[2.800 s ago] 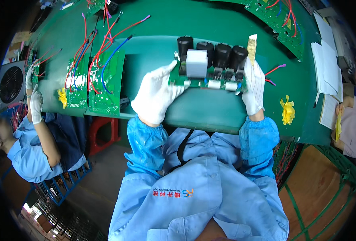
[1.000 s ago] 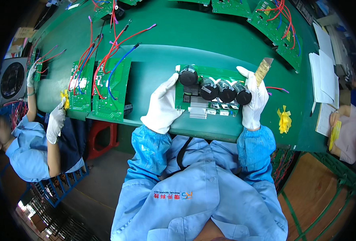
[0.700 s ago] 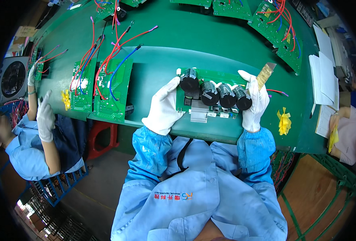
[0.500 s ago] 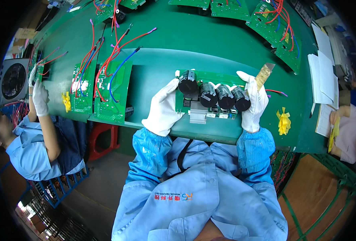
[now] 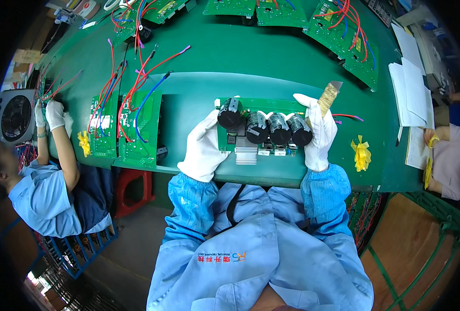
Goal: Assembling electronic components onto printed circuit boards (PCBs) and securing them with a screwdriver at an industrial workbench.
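Observation:
A green circuit board [image 5: 263, 105] with several large black cylindrical capacitors [image 5: 279, 128] and a silver heat sink [image 5: 246, 155] is held level, component side up, just over the green table. My white-gloved left hand [image 5: 201, 147] grips its left edge, thumb along the near corner. At the right edge my gloved right hand [image 5: 321, 135] closes on the board. A flat, tape-wrapped tool [image 5: 329, 98] also sticks up from between that hand's fingers. Past it a red wire [image 5: 348, 116] pokes out to the right. The board's underside is hidden.
Boards with red and blue wires lie to the left [image 5: 142, 124] and along the far side [image 5: 339, 39]. Yellow tangles [image 5: 361, 154] sit near the table edge. Papers [image 5: 411, 93] are at the right. A co-worker [image 5: 48, 192] handles a board at the left; another person sits right.
The whole view has shifted slightly, so the table things sit a little further left. My grip on the board is the same. The left co-worker's hands have come together at their board.

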Tool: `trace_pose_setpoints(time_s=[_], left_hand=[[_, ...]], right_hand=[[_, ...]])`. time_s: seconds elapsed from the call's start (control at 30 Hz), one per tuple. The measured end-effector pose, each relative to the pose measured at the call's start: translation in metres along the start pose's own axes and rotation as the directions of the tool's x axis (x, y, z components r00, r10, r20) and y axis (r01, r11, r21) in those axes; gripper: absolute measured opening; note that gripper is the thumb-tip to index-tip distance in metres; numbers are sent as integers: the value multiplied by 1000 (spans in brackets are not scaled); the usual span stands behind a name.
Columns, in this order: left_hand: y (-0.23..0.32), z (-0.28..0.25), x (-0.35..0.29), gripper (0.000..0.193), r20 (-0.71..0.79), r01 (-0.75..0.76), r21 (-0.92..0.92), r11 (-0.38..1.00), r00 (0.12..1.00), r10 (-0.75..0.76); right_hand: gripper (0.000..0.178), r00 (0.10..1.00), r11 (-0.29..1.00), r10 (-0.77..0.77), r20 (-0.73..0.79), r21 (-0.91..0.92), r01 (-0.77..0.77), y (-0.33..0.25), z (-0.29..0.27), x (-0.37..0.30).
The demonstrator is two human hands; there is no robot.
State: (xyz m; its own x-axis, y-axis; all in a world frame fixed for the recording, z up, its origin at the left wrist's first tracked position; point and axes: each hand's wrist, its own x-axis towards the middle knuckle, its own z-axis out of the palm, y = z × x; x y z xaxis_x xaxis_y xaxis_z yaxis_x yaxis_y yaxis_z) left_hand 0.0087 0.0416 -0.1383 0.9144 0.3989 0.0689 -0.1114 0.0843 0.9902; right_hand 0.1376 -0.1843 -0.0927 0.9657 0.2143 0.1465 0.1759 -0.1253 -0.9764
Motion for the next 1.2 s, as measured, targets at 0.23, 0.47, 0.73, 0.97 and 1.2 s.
trace_pose_setpoints(time_s=[0.23, 0.47, 0.73, 0.97, 1.2], left_hand=[[-4, 0, 1, 82, 33, -52, -42, 998, 998, 53], [-5, 1, 1, 83, 62, -12, -186, 982, 998, 24], [30, 15, 22, 57, 297, 457, -840, 292, 839, -456], [33, 17, 25, 61, 332, 478, -833, 279, 835, -439], [30, 15, 22, 55, 305, 458, -820, 342, 857, -415]], right_hand=[[33, 975, 945, -217, 41, -243, 220, 7, 2, 5], [32, 991, 880, -111, 74, -456, 133, -5, 5, 7], [33, 996, 885, -64, 56, -458, 82, -11, 10, 6], [37, 1000, 941, 21, -13, -336, -24, -10, 12, 6], [32, 1000, 945, 20, 22, -328, -12, -5, 10, 7]])
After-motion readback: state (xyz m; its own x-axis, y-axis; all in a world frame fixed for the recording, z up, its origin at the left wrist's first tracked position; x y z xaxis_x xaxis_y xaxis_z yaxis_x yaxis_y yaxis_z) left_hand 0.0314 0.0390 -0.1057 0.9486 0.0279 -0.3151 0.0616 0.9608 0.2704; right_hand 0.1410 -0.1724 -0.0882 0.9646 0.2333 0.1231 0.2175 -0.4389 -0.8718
